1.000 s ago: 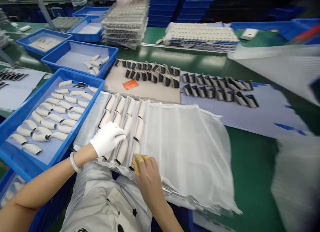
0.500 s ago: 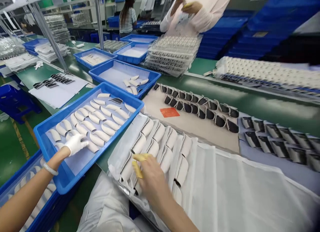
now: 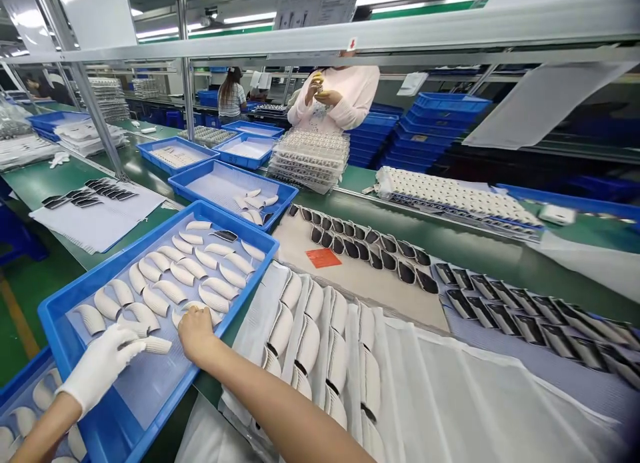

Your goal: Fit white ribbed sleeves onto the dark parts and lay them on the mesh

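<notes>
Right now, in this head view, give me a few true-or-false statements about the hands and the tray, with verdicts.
The left hand wears a white glove. True.
The right hand wears a white glove too. False: it is bare.
Curved white pieces lie in the blue tray. True.
The orange label lies in the blue tray. False: it lies on a beige sheet among dark pieces.
</notes>
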Available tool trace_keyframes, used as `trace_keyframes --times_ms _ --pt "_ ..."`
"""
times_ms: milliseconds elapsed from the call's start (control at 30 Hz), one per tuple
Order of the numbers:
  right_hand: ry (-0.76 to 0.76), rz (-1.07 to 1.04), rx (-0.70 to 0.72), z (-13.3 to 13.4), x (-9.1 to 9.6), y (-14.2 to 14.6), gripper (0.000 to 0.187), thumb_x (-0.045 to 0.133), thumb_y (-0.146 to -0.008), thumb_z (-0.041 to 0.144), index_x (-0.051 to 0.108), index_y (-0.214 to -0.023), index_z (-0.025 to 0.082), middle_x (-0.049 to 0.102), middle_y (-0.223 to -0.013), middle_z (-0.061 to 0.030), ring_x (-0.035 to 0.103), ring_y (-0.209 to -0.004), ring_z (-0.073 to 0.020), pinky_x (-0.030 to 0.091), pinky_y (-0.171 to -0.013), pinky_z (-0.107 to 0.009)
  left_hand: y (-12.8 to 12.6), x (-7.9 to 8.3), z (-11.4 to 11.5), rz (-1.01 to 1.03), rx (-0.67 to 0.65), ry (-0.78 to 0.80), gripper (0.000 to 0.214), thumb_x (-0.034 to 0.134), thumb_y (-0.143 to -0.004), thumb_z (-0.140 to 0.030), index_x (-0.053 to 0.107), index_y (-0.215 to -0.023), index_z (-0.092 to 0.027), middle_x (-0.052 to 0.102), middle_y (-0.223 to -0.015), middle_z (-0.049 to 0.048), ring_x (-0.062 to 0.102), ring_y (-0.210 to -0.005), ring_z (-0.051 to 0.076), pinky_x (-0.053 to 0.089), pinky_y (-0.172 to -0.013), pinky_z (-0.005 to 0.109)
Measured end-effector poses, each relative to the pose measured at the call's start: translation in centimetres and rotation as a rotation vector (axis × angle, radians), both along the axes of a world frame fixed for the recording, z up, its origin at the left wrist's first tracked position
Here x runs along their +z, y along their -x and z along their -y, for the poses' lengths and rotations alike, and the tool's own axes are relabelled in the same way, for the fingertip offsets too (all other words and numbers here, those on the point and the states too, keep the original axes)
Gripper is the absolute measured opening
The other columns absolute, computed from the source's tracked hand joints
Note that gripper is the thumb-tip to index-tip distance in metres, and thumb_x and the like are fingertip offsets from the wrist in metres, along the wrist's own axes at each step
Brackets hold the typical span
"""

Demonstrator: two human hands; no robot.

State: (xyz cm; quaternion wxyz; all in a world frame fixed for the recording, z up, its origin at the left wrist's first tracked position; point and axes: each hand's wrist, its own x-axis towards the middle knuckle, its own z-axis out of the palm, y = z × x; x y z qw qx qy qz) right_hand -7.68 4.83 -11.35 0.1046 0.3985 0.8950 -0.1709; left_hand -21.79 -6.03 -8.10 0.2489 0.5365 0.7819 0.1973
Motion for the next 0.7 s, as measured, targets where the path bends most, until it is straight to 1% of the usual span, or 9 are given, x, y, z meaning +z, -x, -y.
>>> trace_keyframes --times_ms 100,200,267,333,433,500,567,633,700 --pt "0.028 -0.117 -0.100 0.0 0.9 -0.6 0.030 0.058 -0.090 0.029 0.057 -0.116 0.015 0.058 -0.120 -0.0097 0.058 -0.105 -0.0241 0.049 -0.088 -0.046 1.1 1.5 1.1 0.054 0.115 -0.033 0.030 0.049 -0.074 -0.048 0.067 -0.073 -0.023 0.067 -0.080 0.0040 0.063 -0.079 0.024 0.051 -0.072 0.031" --pt "0.126 -0.312 -0.159 -0.2 2.4 -2.3 0.029 0.059 -0.089 0.028 0.057 -0.115 0.014 0.058 -0.119 -0.0094 0.058 -0.106 -0.0241 0.048 -0.089 -0.047 1.2 2.6 1.5 0.084 0.147 -0.113 0.027 0.052 -0.073 -0.047 0.066 -0.071 -0.023 0.067 -0.080 0.0029 0.062 -0.081 0.023 0.052 -0.073 0.030" --pt "0.258 -0.471 -0.175 -0.2 3.4 -3.7 0.029 0.060 -0.087 0.023 0.057 -0.113 0.012 0.062 -0.112 -0.0095 0.060 -0.102 -0.0228 0.049 -0.088 -0.043 0.7 3.4 1.4 0.104 0.104 -0.164 0.025 0.052 -0.076 -0.043 0.066 -0.070 -0.023 0.066 -0.082 0.0028 0.061 -0.085 0.023 0.051 -0.077 0.030" --pt "0.433 -0.634 -0.193 0.2 4.3 -5.0 0.029 0.056 -0.087 0.020 0.055 -0.114 0.009 0.066 -0.102 -0.0094 0.064 -0.093 -0.0202 0.052 -0.083 -0.036 -0.2 4.1 1.0 0.115 0.014 -0.191 0.023 0.050 -0.080 -0.039 0.066 -0.074 -0.023 0.064 -0.083 0.0028 0.060 -0.087 0.021 0.049 -0.080 0.030" --pt "0.688 -0.834 -0.237 1.3 5.3 -6.9 0.027 0.042 -0.092 0.027 0.057 -0.109 0.011 0.065 -0.100 -0.0096 0.066 -0.087 -0.0190 0.054 -0.078 -0.033 -1.6 4.6 0.1 0.151 -0.036 -0.275 0.018 0.054 -0.083 -0.034 0.064 -0.074 -0.021 0.059 -0.085 0.0028 0.059 -0.081 0.018 0.049 -0.077 0.029" --pt "0.819 -0.916 -0.263 2.3 5.9 -8.1 0.032 0.040 -0.093 0.035 0.059 -0.107 0.013 0.064 -0.103 -0.0101 0.066 -0.086 -0.0193 0.055 -0.077 -0.034 -2.4 4.8 -0.4 0.148 -0.105 -0.318 0.012 0.059 -0.082 -0.030 0.064 -0.076 -0.020 0.057 -0.087 0.0029 0.058 -0.080 0.017 0.049 -0.076 0.029" --pt "0.976 -0.996 -0.316 3.4 6.2 -9.1 0.035 0.048 -0.089 0.041 0.060 -0.107 0.015 0.064 -0.103 -0.0093 0.067 -0.081 -0.0187 0.055 -0.076 -0.035 -3.3 5.0 -0.8 0.130 -0.204 -0.341 0.011 0.059 -0.082 -0.026 0.065 -0.076 -0.019 0.056 -0.086 0.0031 0.058 -0.082 0.016 0.048 -0.076 0.030" --pt "1.128 -1.072 -0.399 4.4 6.4 -9.7 0.038 0.062 -0.080 0.043 0.062 -0.108 0.016 0.065 -0.101 -0.0074 0.067 -0.077 -0.0175 0.054 -0.078 -0.035 -4.1 5.4 -1.2 0.117 -0.304 -0.349 0.012 0.058 -0.084 -0.023 0.065 -0.074 -0.019 0.055 -0.085 0.0031 0.057 -0.083 0.017 0.048 -0.077 0.030" --pt "1.214 -1.125 -0.493 5.2 6.5 -10.1 0.045 0.073 -0.071 0.041 0.062 -0.108 0.017 0.066 -0.099 -0.0058 0.066 -0.075 -0.0166 0.054 -0.077 -0.033 -4.9 5.7 -1.5 0.121 -0.381 -0.365 0.011 0.058 -0.084 -0.020 0.065 -0.076 -0.019 0.055 -0.085 0.0029 0.057 -0.083 0.016 0.048 -0.077 0.029"
